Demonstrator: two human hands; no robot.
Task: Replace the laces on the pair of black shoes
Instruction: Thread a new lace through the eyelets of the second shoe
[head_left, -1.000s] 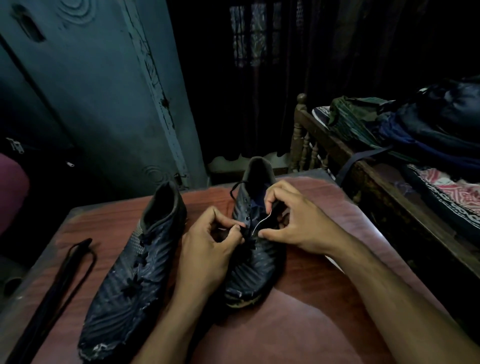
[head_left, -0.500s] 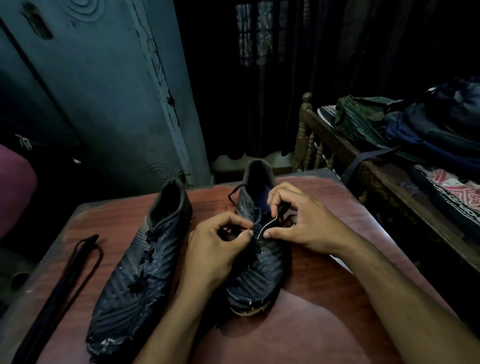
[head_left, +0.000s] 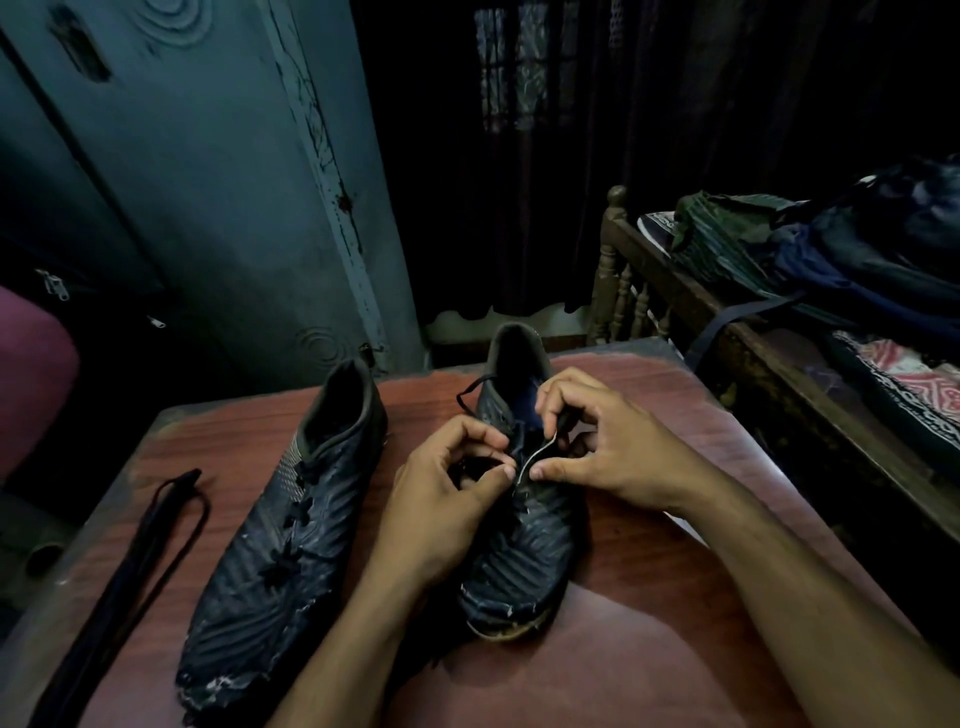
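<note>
Two black shoes stand on the reddish-brown table (head_left: 649, 649), toes toward me. The left shoe (head_left: 280, 540) is laced with a dark lace. Both hands work at the eyelets of the right shoe (head_left: 524, 551). My left hand (head_left: 447, 488) pinches the lace at the shoe's left eyelet row between thumb and forefinger. My right hand (head_left: 602, 447) pinches the lace's end with curled fingers over the tongue, its thumb pressing the shoe's upper. A dark lace end (head_left: 470, 392) trails off by the collar. A spare black lace (head_left: 140, 561) lies bundled at the table's left edge.
A grey-green door (head_left: 218, 197) stands behind the table. To the right is a wooden bed frame (head_left: 675, 306) piled with clothes and bags (head_left: 831, 249). A maroon cushion (head_left: 31, 374) sits at the far left. Dark curtains hang at the back.
My hands have stayed on the right shoe; the right hand's fingers shifted slightly with the lace end. The view moved a little.
</note>
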